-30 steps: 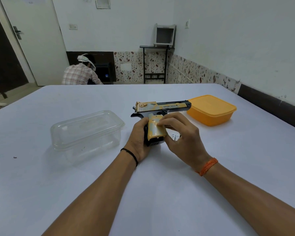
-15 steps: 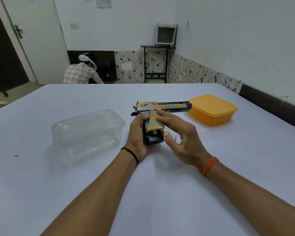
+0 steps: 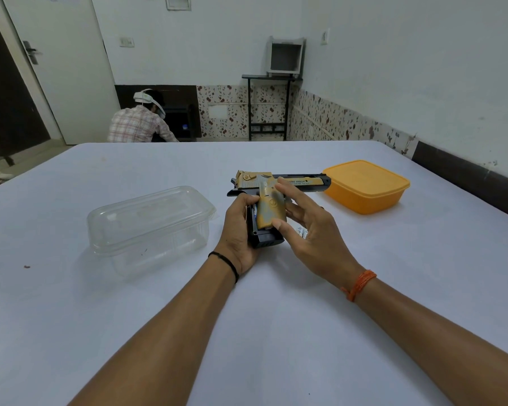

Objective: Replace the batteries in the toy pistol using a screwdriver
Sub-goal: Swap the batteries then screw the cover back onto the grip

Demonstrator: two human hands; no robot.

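Fingers of my right hand (image 3: 308,230) lie nearly straight against the grip of the yellow-and-black plastic toy pistol (image 3: 272,200); my left hand (image 3: 238,230) curls around its base, holding it above the white table (image 3: 276,317), between clear lidded container (image 3: 150,227) and orange box (image 3: 364,186).

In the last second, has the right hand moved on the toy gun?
Yes. The right hand has opened and slid toward the orange box, its fingers now straighter against the grip of the toy pistol.
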